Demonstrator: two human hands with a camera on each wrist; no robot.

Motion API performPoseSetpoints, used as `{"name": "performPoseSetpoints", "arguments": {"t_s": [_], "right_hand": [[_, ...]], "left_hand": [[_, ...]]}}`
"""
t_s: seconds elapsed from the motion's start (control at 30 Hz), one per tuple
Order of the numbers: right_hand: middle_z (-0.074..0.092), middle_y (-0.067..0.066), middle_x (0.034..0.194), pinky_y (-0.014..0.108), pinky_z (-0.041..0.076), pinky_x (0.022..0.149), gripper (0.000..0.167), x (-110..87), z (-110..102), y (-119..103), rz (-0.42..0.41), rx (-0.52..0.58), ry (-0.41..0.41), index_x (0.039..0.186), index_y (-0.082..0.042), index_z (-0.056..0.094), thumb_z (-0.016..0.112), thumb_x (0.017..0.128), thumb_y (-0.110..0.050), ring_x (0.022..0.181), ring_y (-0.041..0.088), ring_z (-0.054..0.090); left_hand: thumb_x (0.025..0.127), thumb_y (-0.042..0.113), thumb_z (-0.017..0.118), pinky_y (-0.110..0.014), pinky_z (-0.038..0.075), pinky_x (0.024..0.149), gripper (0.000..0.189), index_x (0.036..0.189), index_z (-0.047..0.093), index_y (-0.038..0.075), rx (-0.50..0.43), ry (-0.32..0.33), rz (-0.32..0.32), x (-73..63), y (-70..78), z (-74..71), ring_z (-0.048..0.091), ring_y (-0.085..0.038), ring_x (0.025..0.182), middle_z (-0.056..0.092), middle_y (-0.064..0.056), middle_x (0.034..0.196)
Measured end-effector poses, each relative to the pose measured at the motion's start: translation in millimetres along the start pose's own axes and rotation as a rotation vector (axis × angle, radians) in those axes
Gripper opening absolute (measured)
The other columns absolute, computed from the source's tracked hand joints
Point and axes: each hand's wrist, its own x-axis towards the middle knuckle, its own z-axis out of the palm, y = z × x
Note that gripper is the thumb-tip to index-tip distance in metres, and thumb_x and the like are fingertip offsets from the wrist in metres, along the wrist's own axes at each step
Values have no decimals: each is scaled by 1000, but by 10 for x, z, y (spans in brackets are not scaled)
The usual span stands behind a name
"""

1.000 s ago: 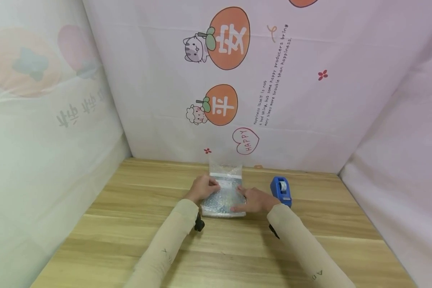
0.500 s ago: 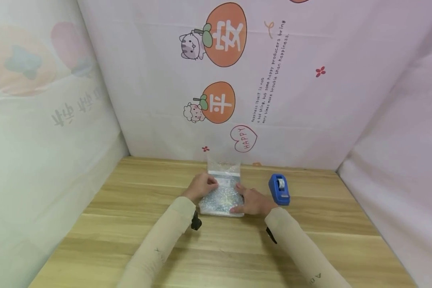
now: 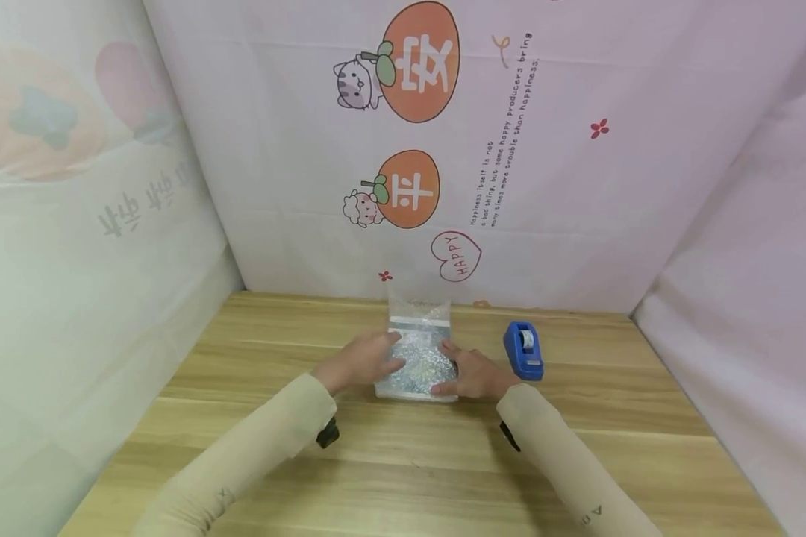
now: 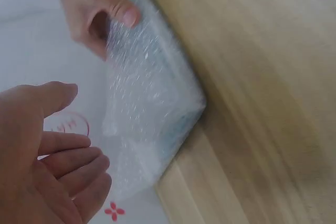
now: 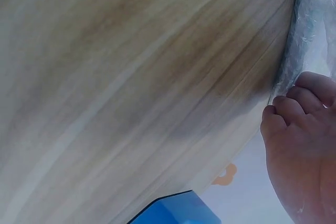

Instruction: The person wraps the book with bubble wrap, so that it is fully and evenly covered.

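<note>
A clear bubble-wrap pouch (image 3: 419, 365) lies flat near the back of the table, something bluish showing through it. Its thin clear flap (image 3: 419, 308) reaches toward the back wall beyond a white strip. My right hand (image 3: 475, 373) grips the pouch by its right side, thumb on top and fingers curled at the edge; the left wrist view shows this grip too. At the pouch's left side is my left hand (image 3: 363, 360), thumb and fingers spread apart. In the left wrist view the left hand (image 4: 58, 150) holds nothing, its fingers loosely bent and apart from the pouch.
A blue tape dispenser (image 3: 524, 350) with a roll of tape stands right of the right hand. The wood-grain table (image 3: 403, 462) ends at a printed cloth wall (image 3: 544, 186) at the back, with cloth walls on both sides.
My left hand has let go of the pouch's upper left part and drawn back left, its fingers opening out. The right hand keeps its grip on the right side.
</note>
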Motion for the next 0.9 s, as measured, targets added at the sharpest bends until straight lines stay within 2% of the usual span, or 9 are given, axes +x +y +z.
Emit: {"name": "performPoseSetpoints", "arguments": {"t_s": [0.17, 0.27, 0.37, 0.57, 0.9], "right_hand": [[16, 11, 178, 65, 20, 131, 115, -2, -11, 2, 10, -14, -1, 169, -12, 23, 74, 86, -72, 162, 42, 22], [16, 13, 177, 65, 21, 131, 114, -1, -11, -2, -6, -23, -2, 169, -9, 22, 74, 87, -70, 162, 43, 23], [15, 14, 177, 62, 21, 132, 113, 3, -6, -8, -13, -25, -4, 169, -7, 22, 74, 89, -68, 162, 42, 22], [14, 14, 178, 58, 22, 133, 111, 8, 8, -1, -18, -13, -1, 168, -7, 23, 73, 90, -67, 163, 41, 19], [15, 16, 177, 55, 23, 133, 102, 8, 4, -4, -30, -31, -3, 167, -6, 25, 70, 95, -62, 163, 40, 20]], "left_hand": [[108, 40, 58, -48, 29, 132, 73, 162, 34, -3, 161, -119, 40, -232, 177, 99, 33, -35, 160, 30, -20, 172], [108, 43, 59, -49, 27, 133, 80, 164, 28, -4, 232, -153, 77, -324, 271, 212, 27, -36, 163, 22, -21, 175], [107, 47, 57, -49, 23, 134, 84, 165, 23, -4, 254, -175, 98, -373, 328, 354, 20, -35, 165, 15, -21, 176], [108, 54, 51, -46, 20, 135, 89, 167, 16, -2, 274, -185, 83, -377, 360, 563, 11, -33, 167, 6, -20, 178], [109, 55, 48, -46, 16, 136, 90, 168, 11, -1, 185, -180, 6, -296, 296, 688, 6, -32, 167, 2, -19, 178]]}}
